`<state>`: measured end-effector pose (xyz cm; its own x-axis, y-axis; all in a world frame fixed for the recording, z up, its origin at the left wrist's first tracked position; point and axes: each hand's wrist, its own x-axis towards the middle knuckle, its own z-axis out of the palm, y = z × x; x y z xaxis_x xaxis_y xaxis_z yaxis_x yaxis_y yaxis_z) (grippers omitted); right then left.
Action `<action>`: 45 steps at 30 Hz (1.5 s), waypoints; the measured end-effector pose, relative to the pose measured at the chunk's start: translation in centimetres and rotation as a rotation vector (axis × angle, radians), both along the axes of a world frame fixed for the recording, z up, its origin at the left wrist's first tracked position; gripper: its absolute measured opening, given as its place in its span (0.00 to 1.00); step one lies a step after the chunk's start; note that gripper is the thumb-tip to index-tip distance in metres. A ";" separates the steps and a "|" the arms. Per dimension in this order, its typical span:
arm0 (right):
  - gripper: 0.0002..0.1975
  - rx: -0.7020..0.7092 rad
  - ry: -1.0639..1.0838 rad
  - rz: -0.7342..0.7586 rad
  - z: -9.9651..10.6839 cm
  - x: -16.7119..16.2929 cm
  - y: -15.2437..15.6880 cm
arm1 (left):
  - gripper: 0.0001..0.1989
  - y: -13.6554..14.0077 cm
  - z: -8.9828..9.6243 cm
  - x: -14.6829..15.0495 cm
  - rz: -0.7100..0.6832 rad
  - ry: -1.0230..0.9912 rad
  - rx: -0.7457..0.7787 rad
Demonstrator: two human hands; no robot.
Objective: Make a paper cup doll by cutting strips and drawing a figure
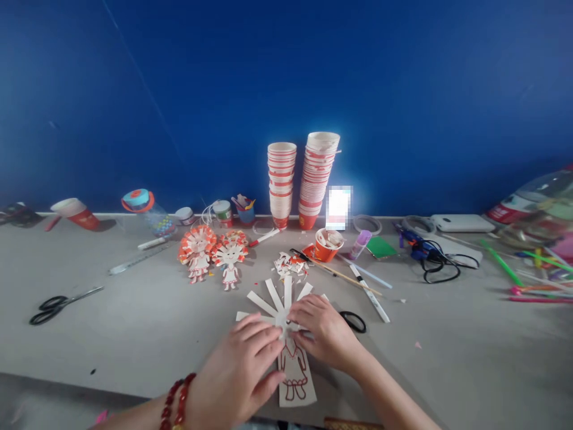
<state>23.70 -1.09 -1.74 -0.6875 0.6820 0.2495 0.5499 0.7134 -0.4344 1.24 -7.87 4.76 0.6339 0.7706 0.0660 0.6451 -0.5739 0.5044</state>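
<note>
A white paper cutout [293, 373] lies on the table in front of me. Flat strips fan out from its round head, and a figure in a dress is drawn on its lower part in dark red. My left hand [248, 361] rests on its left side, fingers stretched over the strips and thumb apart. On the right, my right hand [323, 328] has its bent fingers and thumb on the head of the cutout, gripping it there. Both hands cover much of the head. Black-handled scissors [353, 321] lie partly hidden beside my right hand.
Two finished paper dolls [197, 254] lie at left, near scissors [58, 306]. Tall paper cup stacks [280, 185] stand by the blue wall. Paper scraps [290, 264], an orange cup [329, 246], a marker [370, 295] and a black cable [441, 263] lie beyond my hands.
</note>
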 end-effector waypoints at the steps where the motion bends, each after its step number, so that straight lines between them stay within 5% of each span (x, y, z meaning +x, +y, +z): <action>1: 0.06 -0.006 -0.012 -0.003 -0.1 0.0 0.0 | 0.18 0.6 -0.6 0.4 0.013 0.051 0.030; 8: 0.06 -0.017 -0.059 -0.046 -0.3 -0.2 0.1 | 0.28 2.5 -4.3 0.7 -0.044 0.233 0.103; 23: 0.05 -0.075 -0.084 -0.062 -0.4 0.0 0.3 | 0.43 2.1 -7.0 -1.8 -0.200 0.299 0.214; 28: 0.04 -0.089 -0.038 -0.056 -0.4 0.2 0.5 | 0.46 2.2 -6.8 -2.5 -0.246 0.221 0.146; 34: 0.11 -0.099 0.035 -0.085 -0.9 0.2 0.5 | 0.24 4.3 -4.6 -1.5 -0.102 0.117 0.046; 38: 0.17 -0.014 0.177 -0.124 -1.1 0.5 0.6 | 0.32 6.0 -4.4 0.5 -0.127 0.132 0.038; 45: 0.09 0.059 0.319 -0.435 -1.4 1.5 1.2 | 0.36 7.1 -6.2 2.0 -0.291 0.033 -0.042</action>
